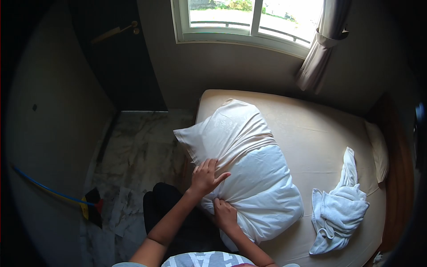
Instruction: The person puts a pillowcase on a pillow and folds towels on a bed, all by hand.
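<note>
From my remote seat I take the mattress (311,142) first: it backs the work, so I'd want the load pressed down on it rather than propped in the air. The plump white pillow (267,187) lies slantwise over its left end. The cream pillowcase (227,124) covers the far-left part of the pillow, its rim ruched into folds across the middle. I judge that rim to need the care: spread the gathers evenly and shift each side a little in turn, so no seam twists. The towel (342,207), heaped to the right, can be left alone. The left hand (203,180) lies at the pillowcase's near edge, fingers nearly straight, thumb spread wide; I see no firm grip. The right hand (226,215) curls in on the pillow's near side, apparently clutching white fabric, though its fingertips are hidden. A steady right anchor seems best while the left works the rim.

For room, the mattress is freest on its far side. The pillowcase's pointed left corner juts past the mattress edge, so I'd guard against sliding that way. Rightward, only a narrow strip parts pillow and towel.
</note>
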A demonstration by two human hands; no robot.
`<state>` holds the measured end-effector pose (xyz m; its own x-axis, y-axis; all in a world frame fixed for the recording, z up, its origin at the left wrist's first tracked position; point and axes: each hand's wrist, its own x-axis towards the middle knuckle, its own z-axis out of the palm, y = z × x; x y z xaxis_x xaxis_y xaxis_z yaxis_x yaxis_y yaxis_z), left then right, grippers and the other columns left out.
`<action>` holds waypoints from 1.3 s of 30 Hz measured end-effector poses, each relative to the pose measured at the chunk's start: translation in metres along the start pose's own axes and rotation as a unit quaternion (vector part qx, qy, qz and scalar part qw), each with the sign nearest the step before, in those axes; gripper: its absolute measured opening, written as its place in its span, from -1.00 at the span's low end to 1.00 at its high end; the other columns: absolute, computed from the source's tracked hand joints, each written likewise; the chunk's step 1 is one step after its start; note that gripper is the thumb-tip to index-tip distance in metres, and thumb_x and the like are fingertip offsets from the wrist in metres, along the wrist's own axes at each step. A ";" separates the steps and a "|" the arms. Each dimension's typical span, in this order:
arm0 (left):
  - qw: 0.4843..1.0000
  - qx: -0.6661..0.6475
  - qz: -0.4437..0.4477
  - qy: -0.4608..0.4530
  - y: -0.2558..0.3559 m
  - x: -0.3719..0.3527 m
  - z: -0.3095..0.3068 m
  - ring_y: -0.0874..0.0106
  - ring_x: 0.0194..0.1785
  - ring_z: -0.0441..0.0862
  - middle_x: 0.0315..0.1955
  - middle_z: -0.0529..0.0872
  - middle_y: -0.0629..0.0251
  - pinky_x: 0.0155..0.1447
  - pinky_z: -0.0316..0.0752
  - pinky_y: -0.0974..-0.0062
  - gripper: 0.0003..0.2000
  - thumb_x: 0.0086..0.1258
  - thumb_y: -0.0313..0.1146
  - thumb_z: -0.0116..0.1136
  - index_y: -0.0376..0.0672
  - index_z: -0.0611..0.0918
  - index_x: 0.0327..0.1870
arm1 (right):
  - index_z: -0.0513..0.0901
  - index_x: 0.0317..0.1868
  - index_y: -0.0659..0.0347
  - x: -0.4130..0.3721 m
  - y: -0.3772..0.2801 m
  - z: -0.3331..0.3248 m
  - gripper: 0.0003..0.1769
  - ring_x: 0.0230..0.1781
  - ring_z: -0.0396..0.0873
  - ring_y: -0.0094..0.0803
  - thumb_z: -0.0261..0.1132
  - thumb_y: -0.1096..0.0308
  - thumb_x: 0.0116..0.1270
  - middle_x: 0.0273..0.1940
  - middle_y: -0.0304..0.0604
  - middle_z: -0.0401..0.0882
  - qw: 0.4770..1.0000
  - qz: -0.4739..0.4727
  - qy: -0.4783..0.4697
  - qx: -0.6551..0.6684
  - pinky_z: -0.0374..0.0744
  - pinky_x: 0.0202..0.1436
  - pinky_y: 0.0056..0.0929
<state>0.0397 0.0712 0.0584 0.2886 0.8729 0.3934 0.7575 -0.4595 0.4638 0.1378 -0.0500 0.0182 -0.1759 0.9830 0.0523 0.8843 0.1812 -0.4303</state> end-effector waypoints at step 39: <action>0.934 -0.290 0.182 0.098 0.121 -0.002 -0.064 0.02 -0.40 0.53 -0.54 0.48 0.05 -0.29 0.40 0.15 -0.78 0.00 -0.51 0.13 -0.26 0.45 -0.29 | 0.53 -0.24 0.26 -0.002 0.037 -0.181 -0.55 -0.31 0.66 -0.25 0.49 0.49 -0.21 -0.40 -0.04 0.64 0.925 0.075 0.185 0.324 0.54 -0.21 -0.33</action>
<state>0.0937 0.0035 0.1647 0.3086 0.6206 0.7209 0.1688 -0.7816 0.6006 0.2493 -0.0403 0.1648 0.1945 0.9601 0.2009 0.4201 0.1036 -0.9015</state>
